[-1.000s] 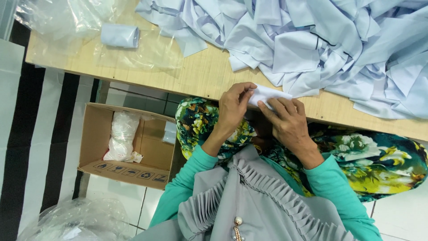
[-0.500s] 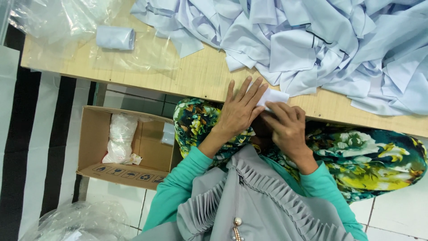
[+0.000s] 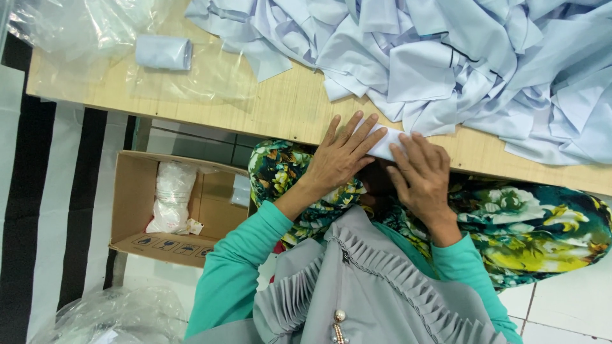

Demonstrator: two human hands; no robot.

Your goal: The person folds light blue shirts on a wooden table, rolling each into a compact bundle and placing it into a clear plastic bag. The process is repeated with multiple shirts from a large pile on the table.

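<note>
My left hand [image 3: 339, 158] lies flat with fingers spread on a small folded white cloth piece [image 3: 387, 144] at the near edge of the wooden table [image 3: 287, 108]. My right hand [image 3: 422, 175] grips the same piece from the right, fingers curled over it. Both hands are above my lap, which is covered by floral fabric [image 3: 535, 223]. A big heap of pale blue cloth pieces [image 3: 459, 57] lies just beyond the hands on the table.
A folded pale blue piece inside a clear plastic bag [image 3: 163, 52] lies at the table's far left. Below the table stands an open cardboard box [image 3: 137, 210] holding a white bagged bundle [image 3: 171, 197]. Crumpled clear plastic [image 3: 108, 315] lies on the floor.
My left hand has opened from a pinch and spread flat over the white piece. The right hand has stayed on it, shifting only slightly.
</note>
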